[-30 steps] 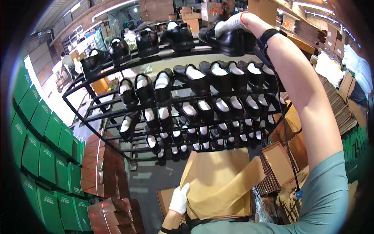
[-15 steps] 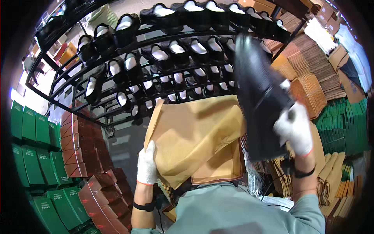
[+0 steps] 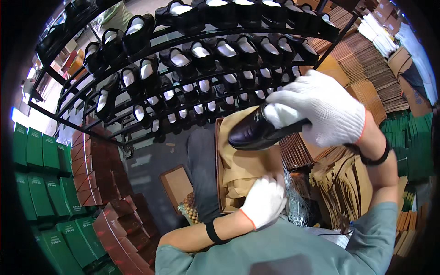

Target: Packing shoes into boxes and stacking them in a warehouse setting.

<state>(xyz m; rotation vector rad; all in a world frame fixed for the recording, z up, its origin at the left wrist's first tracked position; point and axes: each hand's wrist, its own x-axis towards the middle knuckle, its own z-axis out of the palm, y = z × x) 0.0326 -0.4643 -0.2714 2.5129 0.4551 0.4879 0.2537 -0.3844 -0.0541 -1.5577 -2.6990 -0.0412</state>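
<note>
My right hand (image 3: 316, 107), in a white knit glove, grips a black leather shoe (image 3: 251, 133) round its opening. The shoe hangs over a shoe box (image 3: 219, 160), toe pointing to the lower left. White stuffing fills its opening. Brown wrapping paper (image 3: 240, 167) lies inside the box and rises past its far end. At the box's near right side, my left hand (image 3: 265, 201), also gloved, has its fingers curled on the paper's edge; their tips are blurred. The box sits over my lap, beside my dark trouser leg (image 3: 201, 169).
Ahead stands a black metal rack (image 3: 160, 41) with rows of black shoes. Green boxes (image 3: 55, 243) and dark red boxes (image 3: 123, 229) are stacked at the left. An open box part (image 3: 176, 185) lies on the floor. Flat cardboard (image 3: 362, 59) and brown paper sheets (image 3: 339, 183) are piled right.
The paper has gone from being spread above the box to lying in it. My left hand has moved right. The shoe has swung down and left over the box in my right hand.
</note>
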